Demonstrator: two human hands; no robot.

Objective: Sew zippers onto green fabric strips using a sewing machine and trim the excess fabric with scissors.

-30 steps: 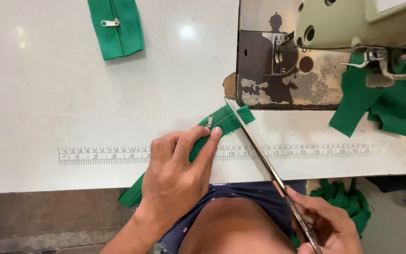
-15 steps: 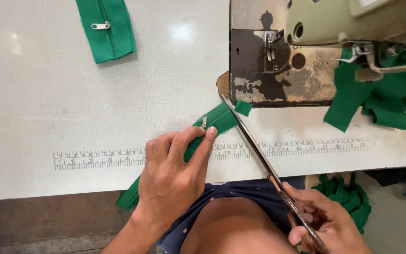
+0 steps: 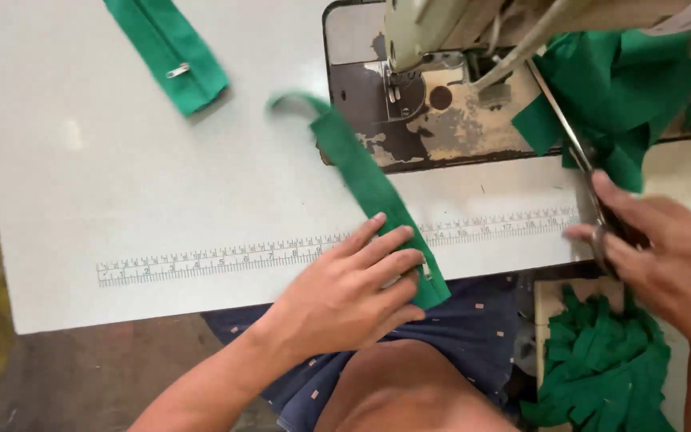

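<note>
Right now I am pressing my left hand, fingers spread flat, on the near end of the long green fabric zipper strip, pinning it just above the printed ruler along the white table's edge, while my right hand is gripping metal scissors right of the ruler, blades pointing away from me.

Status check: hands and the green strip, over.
Left hand pressing green zipper strip on table. Right hand holding scissors. Nothing blocking.
</note>
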